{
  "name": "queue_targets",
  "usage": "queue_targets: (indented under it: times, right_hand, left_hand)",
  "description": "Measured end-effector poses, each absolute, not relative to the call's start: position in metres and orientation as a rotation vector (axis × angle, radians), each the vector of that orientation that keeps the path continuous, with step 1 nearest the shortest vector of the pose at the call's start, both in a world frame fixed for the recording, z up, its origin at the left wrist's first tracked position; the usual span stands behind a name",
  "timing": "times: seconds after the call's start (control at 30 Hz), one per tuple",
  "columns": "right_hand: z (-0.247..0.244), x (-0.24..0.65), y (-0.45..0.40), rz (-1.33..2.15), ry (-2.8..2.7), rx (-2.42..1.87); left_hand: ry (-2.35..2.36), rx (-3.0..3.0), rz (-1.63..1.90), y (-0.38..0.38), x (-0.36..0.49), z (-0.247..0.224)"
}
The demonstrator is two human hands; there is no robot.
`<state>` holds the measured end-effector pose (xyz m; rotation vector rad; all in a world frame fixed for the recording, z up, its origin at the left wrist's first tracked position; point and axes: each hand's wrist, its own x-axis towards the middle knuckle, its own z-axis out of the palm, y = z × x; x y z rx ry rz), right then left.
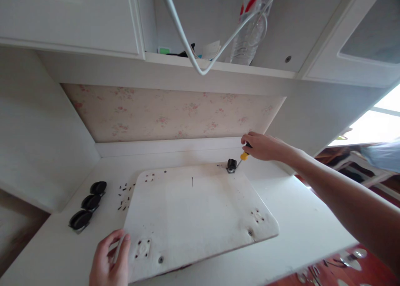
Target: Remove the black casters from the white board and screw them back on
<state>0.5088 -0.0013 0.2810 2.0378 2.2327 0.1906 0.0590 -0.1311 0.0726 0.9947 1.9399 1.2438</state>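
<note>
A white board (pixel 193 211) with rounded corners lies flat on the white desk, screw holes showing at its corners. My left hand (pixel 111 257) grips the board's near left edge, thumb on top. In my right hand (pixel 258 146) is a screwdriver (pixel 244 155) with a yellow and black handle. Its shaft slants down to the base of a black caster wheel (pixel 231 165) at the board's far right corner; whether the tip sits in a screw is too small to tell. Three loose caster wheels (pixel 90 202) rest left of the board. Between them and the board are several small screws (pixel 124 196).
Above the desk (pixel 300 223) hangs a white cabinet, its open shelf holding a plastic bottle (pixel 250 31). A white cable (pixel 203 72) droops in front of it. Floral wallpaper (pixel 175 115) covers the back. Glassy items (pixel 350 259) are on the red floor, lower right.
</note>
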Motion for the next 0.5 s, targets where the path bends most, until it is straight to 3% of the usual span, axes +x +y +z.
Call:
queue_targets:
  times: [0.5]
  right_hand:
    - [0.2805,0.5115,0.0033,0.07,2.308,1.976]
  left_hand:
    - [1.906,1.002,1.273,-0.1296,0.0596,0.0717]
